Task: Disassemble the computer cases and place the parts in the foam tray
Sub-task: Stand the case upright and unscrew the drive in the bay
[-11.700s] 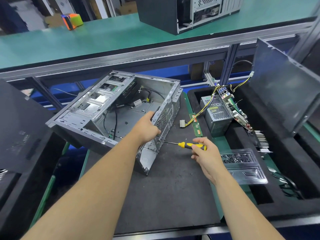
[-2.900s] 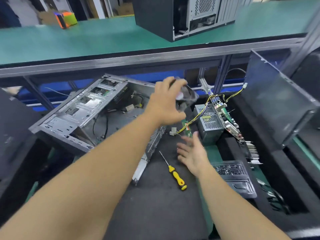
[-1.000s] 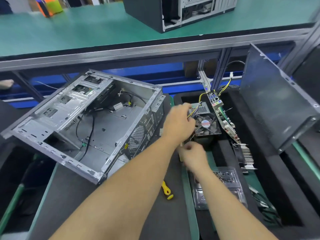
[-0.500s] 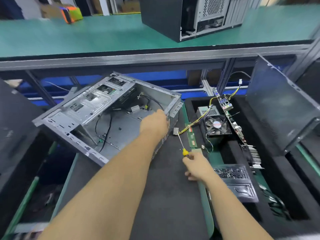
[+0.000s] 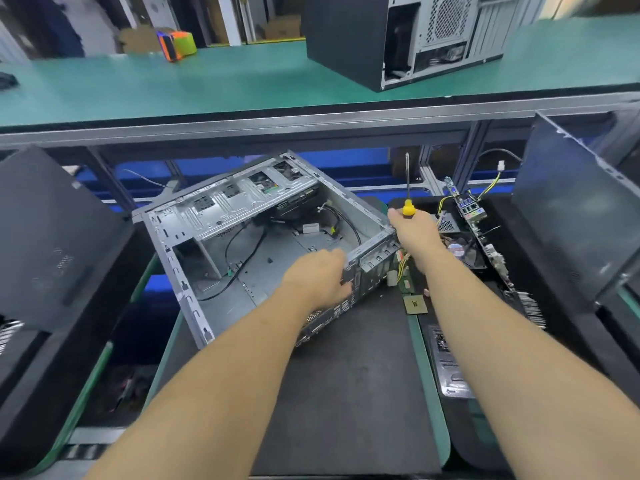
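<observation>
Left hand [image 5: 320, 277] grip clamped on the perforated rear edge of an open grey sheet-metal computer case [image 5: 256, 233], right hand [image 5: 414, 230] grip wrapped around an upright yellow-handled screwdriver [image 5: 407, 192], black foam tray [image 5: 519, 271] beside

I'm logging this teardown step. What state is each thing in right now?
Open case: side panel off, tilted, wiring inside.
Left hand: grips the open case's rear edge.
Right hand: holds the screwdriver.
Screwdriver: shaft pointing up.
Fan: out of the case, lying in the foam tray.
Second case: upright on the shelf, closed.
</observation>
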The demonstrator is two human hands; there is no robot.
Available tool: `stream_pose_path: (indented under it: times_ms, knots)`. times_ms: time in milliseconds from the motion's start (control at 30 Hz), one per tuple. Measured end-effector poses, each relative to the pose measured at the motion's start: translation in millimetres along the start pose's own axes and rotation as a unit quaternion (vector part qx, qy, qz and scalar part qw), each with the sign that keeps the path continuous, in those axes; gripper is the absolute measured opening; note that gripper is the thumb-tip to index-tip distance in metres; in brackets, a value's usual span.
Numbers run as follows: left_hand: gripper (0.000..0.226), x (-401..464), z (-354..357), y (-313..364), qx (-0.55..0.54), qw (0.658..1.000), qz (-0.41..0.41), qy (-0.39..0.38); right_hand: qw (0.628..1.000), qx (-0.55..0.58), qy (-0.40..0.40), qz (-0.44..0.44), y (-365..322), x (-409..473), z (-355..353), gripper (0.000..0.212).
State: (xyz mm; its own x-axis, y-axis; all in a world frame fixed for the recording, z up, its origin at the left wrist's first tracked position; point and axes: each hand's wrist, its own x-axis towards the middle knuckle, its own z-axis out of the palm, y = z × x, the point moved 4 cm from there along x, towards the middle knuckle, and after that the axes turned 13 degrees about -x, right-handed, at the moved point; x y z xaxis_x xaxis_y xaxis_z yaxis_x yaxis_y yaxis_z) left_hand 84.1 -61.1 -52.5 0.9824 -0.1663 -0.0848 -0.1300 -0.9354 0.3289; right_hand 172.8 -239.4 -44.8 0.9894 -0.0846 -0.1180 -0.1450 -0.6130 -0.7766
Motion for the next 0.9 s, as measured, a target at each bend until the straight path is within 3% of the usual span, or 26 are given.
stream_pose_path:
  times_ms: [100,233,433,533,633,700,767,833,900]
  knots:
    - [0.036,-4,-3,-5,0.009,1.0,0.013,-0.005,0.996,-0.052,-0.072,-0.015,-11,4,10,0.04]
    - [0.043,-9,-9,-10,0.006,1.0,0.014,-0.007,0.977,-0.199,-0.024,-0.068,-16,-6,20,0.046]
    - [0.062,-21,-27,-43,-0.023,0.998,0.024,-0.057,0.971,-0.224,0.032,-0.081,-16,-53,22,0.045]
    - [0.073,-23,-39,-70,-0.199,0.977,-0.072,-0.015,0.964,-0.249,0.054,-0.081,-17,-84,31,0.048]
    - [0.068,-14,-47,-85,-0.347,0.913,-0.204,0.07,0.964,-0.25,0.054,-0.067,-13,-110,38,0.05]
    - [0.068,6,-43,-67,-0.44,0.854,-0.267,0.072,0.975,-0.212,0.037,-0.057,-7,-122,40,0.05]
    - [0.057,35,-36,-29,-0.512,0.807,-0.289,0.056,0.994,-0.104,0.009,-0.016,-1,-129,41,0.048]
    - [0.049,59,-27,8,-0.522,0.801,-0.291,0.042,0.99,0.1,-0.05,0.084,12,-137,42,0.039]
    - [0.049,70,-16,24,-0.461,0.831,-0.307,0.057,0.937,0.272,-0.144,0.165,25,-149,45,0.036]
